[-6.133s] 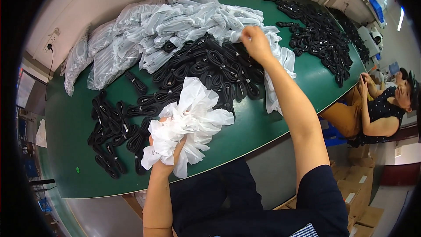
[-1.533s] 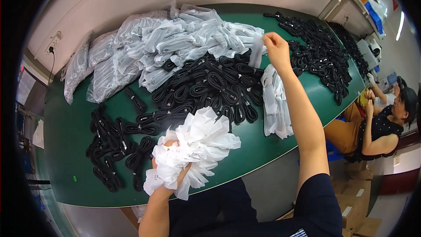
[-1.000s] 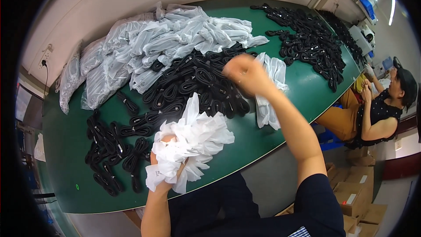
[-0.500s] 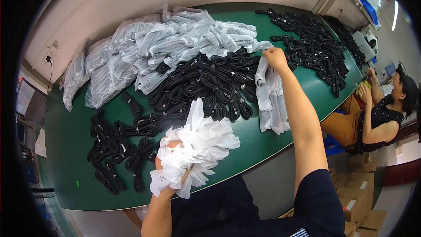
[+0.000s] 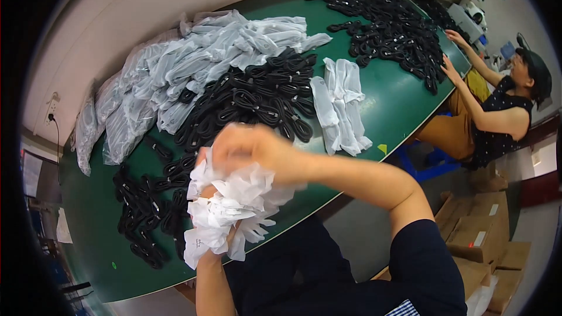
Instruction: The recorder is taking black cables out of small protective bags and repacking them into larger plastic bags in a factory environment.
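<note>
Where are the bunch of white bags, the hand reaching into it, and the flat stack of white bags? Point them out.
bunch of white bags [image 5: 231,213], head view, crumpled middle of the bunch.
right hand [image 5: 252,147], head view, blurred back of the hand.
flat stack of white bags [image 5: 341,105], head view, centre of the stack.

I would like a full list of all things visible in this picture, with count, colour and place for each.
table: one, green, across the view
loose cable coils: many, black, table middle
far cable coils: many, black, far right end
near cable coils: many, black, near left
bagged cables: large pile, clear bags, far left
small bag stack: one, white, right of middle
co-worker: one, dark top, seated right
cardboard boxes: several, brown, floor right
bunch of bags: one, white, in left hand
left hand: gripping bunch
right hand: blurred, at bunch top
</note>
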The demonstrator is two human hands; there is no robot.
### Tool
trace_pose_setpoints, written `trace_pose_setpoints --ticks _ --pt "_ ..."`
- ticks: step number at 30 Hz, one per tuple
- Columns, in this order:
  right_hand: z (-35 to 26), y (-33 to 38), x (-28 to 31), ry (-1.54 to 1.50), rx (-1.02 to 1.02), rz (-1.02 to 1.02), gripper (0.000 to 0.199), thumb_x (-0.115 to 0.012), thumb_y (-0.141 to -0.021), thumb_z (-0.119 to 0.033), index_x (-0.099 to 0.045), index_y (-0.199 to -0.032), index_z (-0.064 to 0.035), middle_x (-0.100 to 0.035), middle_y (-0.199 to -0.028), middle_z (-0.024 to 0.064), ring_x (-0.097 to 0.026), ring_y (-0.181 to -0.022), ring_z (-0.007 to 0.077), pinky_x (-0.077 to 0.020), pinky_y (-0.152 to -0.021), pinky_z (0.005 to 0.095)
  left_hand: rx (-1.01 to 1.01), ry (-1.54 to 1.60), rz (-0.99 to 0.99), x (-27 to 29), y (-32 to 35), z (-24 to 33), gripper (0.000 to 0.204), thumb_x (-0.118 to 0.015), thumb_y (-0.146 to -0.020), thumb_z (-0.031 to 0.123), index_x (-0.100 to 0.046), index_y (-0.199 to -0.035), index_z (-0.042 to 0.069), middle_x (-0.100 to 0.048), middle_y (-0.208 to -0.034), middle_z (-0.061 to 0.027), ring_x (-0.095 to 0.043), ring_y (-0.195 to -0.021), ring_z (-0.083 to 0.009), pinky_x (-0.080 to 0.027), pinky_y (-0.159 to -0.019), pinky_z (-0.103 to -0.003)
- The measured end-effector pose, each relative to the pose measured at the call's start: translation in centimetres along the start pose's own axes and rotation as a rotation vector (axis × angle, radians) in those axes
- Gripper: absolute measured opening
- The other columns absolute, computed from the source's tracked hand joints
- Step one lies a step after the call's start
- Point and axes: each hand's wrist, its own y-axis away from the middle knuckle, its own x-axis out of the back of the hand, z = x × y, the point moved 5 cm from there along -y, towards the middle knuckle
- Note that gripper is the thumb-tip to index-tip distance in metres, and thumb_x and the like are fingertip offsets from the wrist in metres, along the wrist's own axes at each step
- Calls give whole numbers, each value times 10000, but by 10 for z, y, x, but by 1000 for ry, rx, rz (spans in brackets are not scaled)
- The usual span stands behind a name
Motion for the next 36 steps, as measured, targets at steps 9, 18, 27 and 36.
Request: trace_pose_setpoints --ticks 9,18,27,36 --pt "5 89 65 898 -113 334 294 -669 -797 -111 -618 -1079 -44 -610 -1073 104 -581 -987 286 -460 -864 372 -9 -172 -33 0 6 -7 342 -721 -758 158 -639 -1078 73 -638 -1055 -108 -595 -1004 -305 -455 -876 -402" --pt "37 61 194 1466 -376 662 305 -677 -790 -319 -652 -944 -57 -657 -913 131 -628 -875 319 -493 -749 419 -54 -4 -167 -7 9 14 305 -636 -844 81 -599 -1145 45 -584 -1162 -147 -543 -1077 -332 -393 -955 -411" --pt "83 30 245 1392 -1014 167 265 -602 -773 -200 -704 -974 -61 -683 -1008 167 -654 -961 320 -520 -802 421 57 35 -151 -2 13 3 297 -640 -822 47 -603 -1117 47 -589 -1134 -129 -549 -1056 -314 -422 -908 -401" --pt "45 21 240 1208 -597 358 219 -567 -809 -219 -663 -869 -32 -673 -873 178 -639 -854 356 -503 -753 416 56 72 -2 -7 25 -8 274 -636 -835 64 -610 -1108 50 -581 -1136 -127 -546 -1048 -321 -417 -909 -402"
